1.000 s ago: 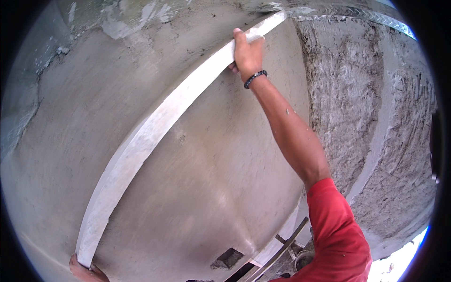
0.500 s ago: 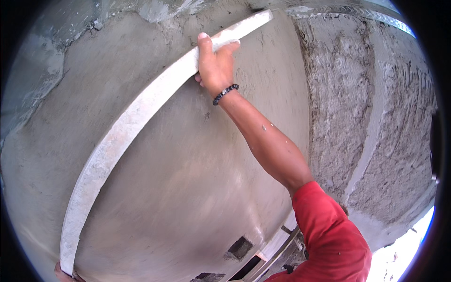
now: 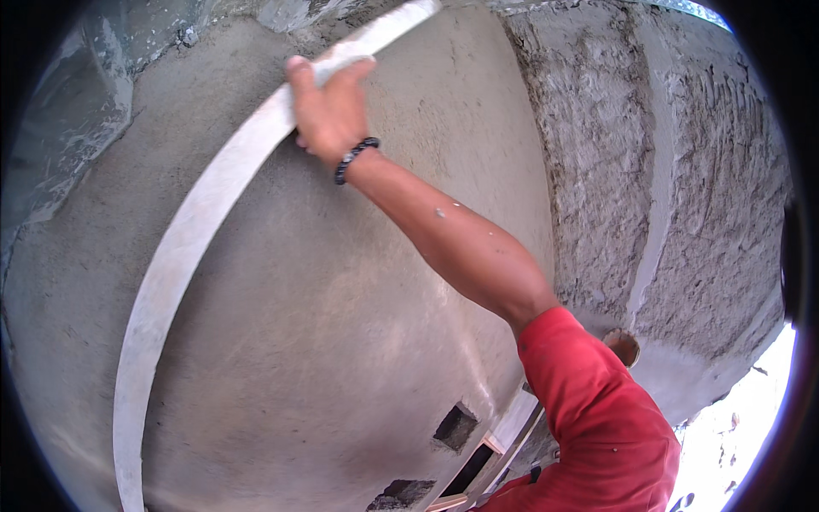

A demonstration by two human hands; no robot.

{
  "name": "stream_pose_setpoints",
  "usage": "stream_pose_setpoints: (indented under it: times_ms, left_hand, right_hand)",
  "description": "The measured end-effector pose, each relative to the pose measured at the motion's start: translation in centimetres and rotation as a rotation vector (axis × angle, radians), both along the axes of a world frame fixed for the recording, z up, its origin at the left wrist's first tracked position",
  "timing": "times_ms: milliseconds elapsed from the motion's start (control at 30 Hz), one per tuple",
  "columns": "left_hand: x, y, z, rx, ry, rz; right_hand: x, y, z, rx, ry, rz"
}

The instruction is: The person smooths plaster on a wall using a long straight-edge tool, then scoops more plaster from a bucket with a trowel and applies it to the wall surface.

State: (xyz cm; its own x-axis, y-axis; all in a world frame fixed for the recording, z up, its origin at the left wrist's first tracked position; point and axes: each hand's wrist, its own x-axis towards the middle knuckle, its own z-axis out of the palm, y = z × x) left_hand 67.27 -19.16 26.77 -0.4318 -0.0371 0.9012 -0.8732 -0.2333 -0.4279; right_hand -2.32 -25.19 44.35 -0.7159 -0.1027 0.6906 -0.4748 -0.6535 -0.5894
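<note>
My right hand [image 3: 330,111] is closed round a long white straightedge [image 3: 188,239] near its upper part, thumb and fingers over its edges, with a black bead bracelet at the wrist. The straightedge, curved by the lens, lies diagonally against smooth grey plaster [image 3: 358,307], running from the top middle down to the lower left. My forearm and red sleeve reach in from the lower right. My left hand is out of view at the straightedge's lower end.
Rough plaster [image 3: 589,154] with a smooth vertical strip covers the right side. Square recesses [image 3: 455,427] are cut low in the wall beside wooden boards [image 3: 452,503]. A round container [image 3: 621,346] sits behind my sleeve. A cracked edge [image 3: 102,128] runs along the upper left.
My right hand and the top of the straightedge have moved left across the wall, slightly upward lately. My left hand, seen earlier at the lower end, has left the picture.
</note>
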Motion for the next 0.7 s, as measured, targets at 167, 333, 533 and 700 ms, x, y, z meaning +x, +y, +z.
stream_pose_setpoints:
  times_ms: [167, 333, 533, 700]
  left_hand:
    - [3.6, 0.5, -0.2, 0.151, -0.004, -0.018]
    - [2.3, 0.6, -0.1, 0.047, -0.062, -0.008]
    - [10.0, 0.5, -3.1, 0.107, -0.043, -0.038]
    - [9.7, 0.9, -3.3, 0.127, 0.016, -0.160]
  right_hand:
    - [2.3, 0.6, 0.7, -0.052, 0.060, 0.032]
    - [3.5, 1.4, 0.7, -0.041, 0.042, 0.065]
    - [9.6, 4.8, -2.1, 0.036, 0.047, 0.220]
    - [10.3, 3.4, -5.3, -0.076, -0.044, 0.252]
